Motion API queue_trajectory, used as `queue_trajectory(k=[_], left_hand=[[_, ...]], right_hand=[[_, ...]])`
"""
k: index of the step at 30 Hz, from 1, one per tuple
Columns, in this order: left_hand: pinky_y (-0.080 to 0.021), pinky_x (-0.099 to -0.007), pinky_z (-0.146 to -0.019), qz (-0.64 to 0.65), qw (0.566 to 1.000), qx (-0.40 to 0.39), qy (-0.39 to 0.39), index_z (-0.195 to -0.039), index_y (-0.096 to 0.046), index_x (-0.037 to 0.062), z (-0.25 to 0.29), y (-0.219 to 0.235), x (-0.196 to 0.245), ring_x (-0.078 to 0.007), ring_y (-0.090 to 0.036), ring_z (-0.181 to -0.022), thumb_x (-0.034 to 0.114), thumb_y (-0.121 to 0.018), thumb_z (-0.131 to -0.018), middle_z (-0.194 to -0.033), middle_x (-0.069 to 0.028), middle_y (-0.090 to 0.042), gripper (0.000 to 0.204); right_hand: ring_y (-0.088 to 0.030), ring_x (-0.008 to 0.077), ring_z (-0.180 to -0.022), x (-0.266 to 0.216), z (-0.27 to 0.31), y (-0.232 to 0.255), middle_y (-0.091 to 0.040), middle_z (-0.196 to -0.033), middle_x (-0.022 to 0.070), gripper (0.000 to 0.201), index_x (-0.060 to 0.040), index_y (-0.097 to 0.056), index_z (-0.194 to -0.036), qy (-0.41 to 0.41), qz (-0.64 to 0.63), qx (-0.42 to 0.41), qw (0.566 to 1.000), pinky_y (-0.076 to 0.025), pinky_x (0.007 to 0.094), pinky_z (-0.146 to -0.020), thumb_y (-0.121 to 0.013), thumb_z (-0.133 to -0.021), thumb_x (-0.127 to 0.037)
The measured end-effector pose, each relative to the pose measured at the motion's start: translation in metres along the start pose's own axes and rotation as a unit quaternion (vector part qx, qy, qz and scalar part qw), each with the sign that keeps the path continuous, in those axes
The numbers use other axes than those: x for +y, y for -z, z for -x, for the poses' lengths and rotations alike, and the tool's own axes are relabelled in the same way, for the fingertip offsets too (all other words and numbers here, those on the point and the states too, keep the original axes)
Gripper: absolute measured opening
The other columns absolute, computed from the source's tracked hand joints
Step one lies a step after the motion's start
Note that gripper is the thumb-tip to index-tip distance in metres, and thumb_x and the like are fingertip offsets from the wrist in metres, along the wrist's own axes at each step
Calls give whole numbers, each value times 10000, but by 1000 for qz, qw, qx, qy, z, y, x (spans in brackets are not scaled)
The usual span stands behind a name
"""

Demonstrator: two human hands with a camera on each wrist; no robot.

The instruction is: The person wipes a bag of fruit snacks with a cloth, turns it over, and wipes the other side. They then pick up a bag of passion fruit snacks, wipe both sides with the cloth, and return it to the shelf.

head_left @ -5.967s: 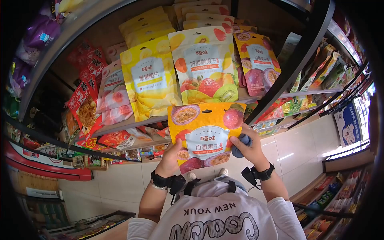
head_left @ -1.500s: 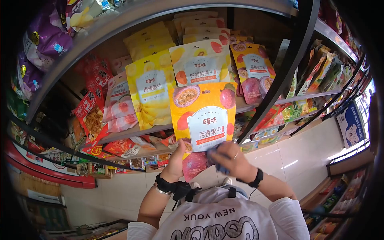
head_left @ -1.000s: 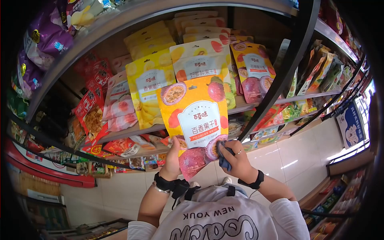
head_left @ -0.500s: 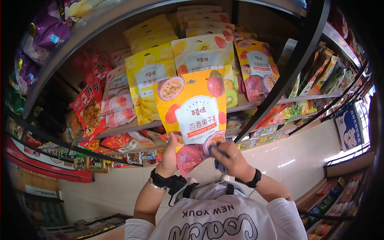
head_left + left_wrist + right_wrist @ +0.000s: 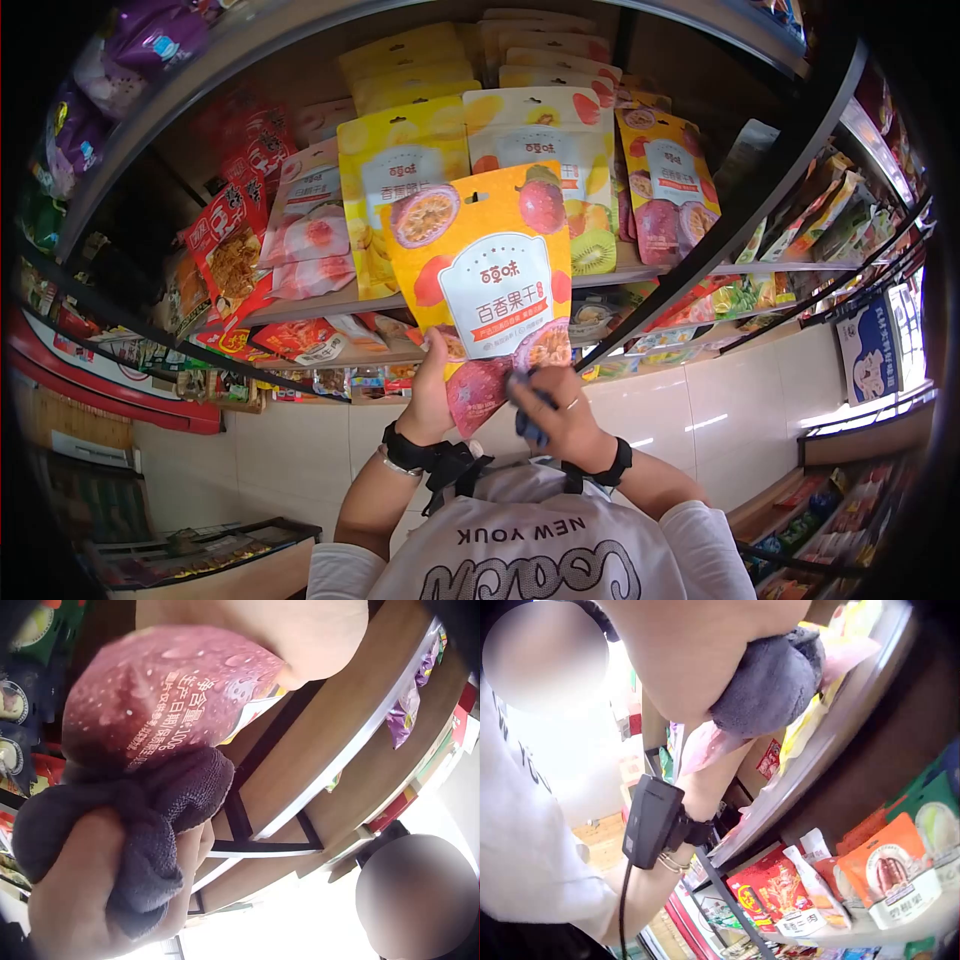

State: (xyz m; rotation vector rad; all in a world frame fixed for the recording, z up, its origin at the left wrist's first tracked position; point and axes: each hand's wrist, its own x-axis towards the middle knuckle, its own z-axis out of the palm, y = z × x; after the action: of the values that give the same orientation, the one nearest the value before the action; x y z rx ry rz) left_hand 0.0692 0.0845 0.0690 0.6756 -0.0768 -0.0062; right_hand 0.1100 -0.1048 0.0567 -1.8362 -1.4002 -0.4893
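Observation:
An orange-yellow pouch of dried passion fruit (image 5: 505,275) is held up in front of the shelf, leaning slightly in the head view. My left hand (image 5: 428,395) grips its lower left edge, with the thumb on the front. Bunched in my right hand (image 5: 578,425) is a dark grey cloth (image 5: 150,825), set against the pouch's lower right part. In the left wrist view the cloth lies right at the pouch's dark red bottom end (image 5: 172,690). Fingers of the right hand curl round the cloth, which also bulges out in the right wrist view.
Behind the pouch, a shelf (image 5: 370,305) carries yellow banana chip pouches (image 5: 400,150), mixed fruit pouches (image 5: 540,115) and another passion fruit pouch (image 5: 672,185). A black shelf post (image 5: 745,215) slants down at the right. Red snack bags (image 5: 225,245) stand at the left.
Six seconds ago both hands held the pouch by its sides. Since then the right hand has brought the cloth onto the pouch's lower front, lately shifting left across it. The left hand keeps its grip.

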Motion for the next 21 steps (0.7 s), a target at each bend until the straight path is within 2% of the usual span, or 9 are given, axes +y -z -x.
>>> queue_trajectory(k=[3, 5, 7, 10, 13, 15, 17, 20, 21], left_hand=[[-366, -483, -1068, 6, 1000, -14, 10, -1427, -307, 31, 2, 12, 1, -334, -447, -1281, 562, -266, -982, -1411, -182, -424, 694], [-369, -479, -1063, -10, 1000, 0, 9, -1426, -310, 24, 5, 15, 2, -331, -453, -1275, 566, -265, -981, -1408, -181, -428, 702], [-373, -474, -1059, -24, 1000, 13, 7, -1424, -314, 18, 7, 17, 2, -328, -459, -1268, 569, -264, -979, -1405, -179, -432, 710], [-408, -433, -1036, 9, 1000, 4, 12, -1384, -373, -3, 12, 18, 4, -284, -498, -1235, 580, -271, -975, -1363, -166, -479, 720], [-407, -426, -1035, 11, 1000, -24, 15, -1380, -378, -6, 18, 21, 12, -282, -498, -1235, 578, -286, -974, -1361, -169, -481, 717], [-407, -430, -1032, -16, 1000, -17, -8, -1380, -376, -7, 25, 19, 19, -284, -500, -1231, 561, -292, -981, -1361, -168, -479, 699], [-405, -437, -1037, -40, 999, -8, -22, -1384, -369, -8, 27, 29, 21, -288, -497, -1234, 553, -292, -983, -1365, -169, -474, 693], [-401, -443, -1041, 20, 1000, -11, 7, -1386, -362, -3, 35, 37, 28, -289, -497, -1235, 548, -292, -985, -1369, -166, -470, 686], [-402, -441, -1040, 13, 1000, -13, 6, -1386, -362, -1, 38, 40, 31, -288, -497, -1235, 549, -293, -984, -1369, -165, -469, 684]], right_hand=[[-530, 298, -922, 12, -5, -4, -514, -1024, 145, 659, 21, -576, -1223, 16, 34, -15, 999, -465, 390, -785, -696, -575, 6], [-529, 299, -911, 16, -12, -2, -521, -1017, 148, 642, 8, -587, -1208, -126, 52, 51, 989, -464, 398, -778, -681, -573, 31], [-529, 297, -903, 11, -14, -9, -519, -1004, 136, 654, 8, -589, -1205, -145, 49, 49, 987, -462, 396, -773, -676, -558, 40], [-527, 290, -888, -13, -14, -21, -515, -974, 118, 536, 11, -613, -1170, -25, -4, -15, 1000, -456, 385, -758, -668, -637, 8], [-528, 286, -894, -3, -14, -26, -522, -977, 113, 484, 5, -618, -1164, 17, 18, -35, 999, -459, 387, -753, -651, -681, -16], [-536, 320, -897, 3, -25, -20, -529, -989, 133, 578, -10, -617, -1167, -65, 66, 58, 994, -468, 388, -744, -699, -595, -25], [-531, 325, -899, -3, -28, -24, -517, -1005, 142, 627, 0, -611, -1176, -130, 53, 42, 989, -466, 392, -751, -705, -557, -28], [-533, 310, -915, -21, -29, -42, -524, -970, 126, 646, 22, -602, -1188, 18, 18, -16, 1000, -459, 400, -766, -689, -548, -18], [-534, 307, -915, -22, -32, -45, -526, -973, 125, 648, 21, -601, -1189, 9, 24, -9, 1000, -459, 399, -766, -688, -548, -13]])
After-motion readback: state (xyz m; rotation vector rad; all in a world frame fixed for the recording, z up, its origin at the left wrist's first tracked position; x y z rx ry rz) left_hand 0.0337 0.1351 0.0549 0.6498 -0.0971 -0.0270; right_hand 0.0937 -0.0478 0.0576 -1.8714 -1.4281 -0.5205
